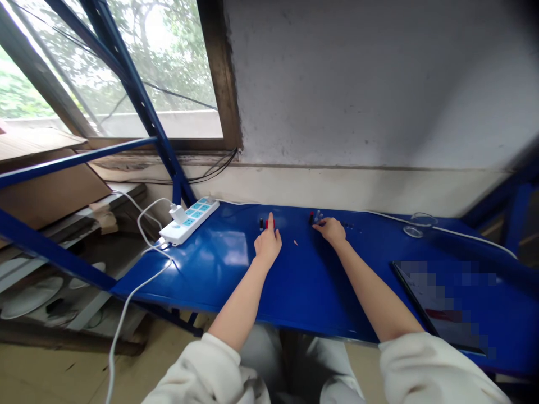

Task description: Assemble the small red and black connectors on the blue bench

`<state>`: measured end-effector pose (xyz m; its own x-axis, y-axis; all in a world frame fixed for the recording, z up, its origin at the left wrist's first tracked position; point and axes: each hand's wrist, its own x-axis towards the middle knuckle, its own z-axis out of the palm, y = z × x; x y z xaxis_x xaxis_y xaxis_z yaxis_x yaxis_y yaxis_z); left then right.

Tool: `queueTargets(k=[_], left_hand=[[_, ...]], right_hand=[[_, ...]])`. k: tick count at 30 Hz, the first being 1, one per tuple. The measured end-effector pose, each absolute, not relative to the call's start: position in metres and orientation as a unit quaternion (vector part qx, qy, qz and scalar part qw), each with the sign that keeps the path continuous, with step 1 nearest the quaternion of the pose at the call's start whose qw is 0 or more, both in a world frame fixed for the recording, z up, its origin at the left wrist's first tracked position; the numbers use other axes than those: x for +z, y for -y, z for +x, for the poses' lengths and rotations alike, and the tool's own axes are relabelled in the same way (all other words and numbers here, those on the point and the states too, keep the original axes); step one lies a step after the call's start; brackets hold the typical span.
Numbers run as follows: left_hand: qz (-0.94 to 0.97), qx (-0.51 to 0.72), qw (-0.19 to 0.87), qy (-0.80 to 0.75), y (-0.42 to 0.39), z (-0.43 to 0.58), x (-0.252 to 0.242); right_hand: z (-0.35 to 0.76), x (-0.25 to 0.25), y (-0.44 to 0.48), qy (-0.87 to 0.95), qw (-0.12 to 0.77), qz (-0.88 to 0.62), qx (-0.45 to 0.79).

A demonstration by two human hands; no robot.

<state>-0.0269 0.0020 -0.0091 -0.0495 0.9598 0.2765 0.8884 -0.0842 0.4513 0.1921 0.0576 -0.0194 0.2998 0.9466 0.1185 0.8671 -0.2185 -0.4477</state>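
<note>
My left hand [268, 244] rests over the blue table with its index finger stretched forward and its thumb apart. A small red piece [266, 224] shows beside and partly behind that finger; whether they touch I cannot tell. Just left of it stands a small black cylinder [261, 223]. Farther right, the fingers of my right hand [333, 232] are pinched together, and what they hold is too small to make out. At their tips is a small red and black piece [311, 217], with several short clear tubes [319, 215] behind. A tiny pinkish bit [295, 243] lies between my hands.
A white power strip [191, 220] with a plugged-in adapter lies at the table's left edge, its cable hanging down. Tiny dark bits [348, 225] lie right of my right hand. Farther right are a clear round lid [413, 231] and a dark tablet [438, 308]. A wall stands behind.
</note>
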Motion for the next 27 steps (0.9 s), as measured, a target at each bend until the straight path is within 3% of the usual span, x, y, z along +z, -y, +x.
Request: queueTargets(k=[5, 12, 20, 27], left_hand=[[0.693, 0.246, 0.062, -0.675, -0.004, -0.025, -0.011], [0.689, 0.342, 0.089, -0.632, -0.009, -0.024, -0.012], [0.642, 0.492, 0.394, -0.436, 0.002, -0.005, -0.014], [0.606, 0.524, 0.469, -0.372, 0.008, 0.000, -0.011]], right_hand=[[0.189, -0.002, -0.041, 0.607, 0.174, -0.768, 0.112], [0.145, 0.013, 0.015, 0.696, 0.348, -0.598, 0.190], [0.132, -0.015, 0.013, 0.596, 0.444, -0.608, 0.280], [0.129, -0.012, 0.019, 0.613, 0.458, -0.603, 0.225]])
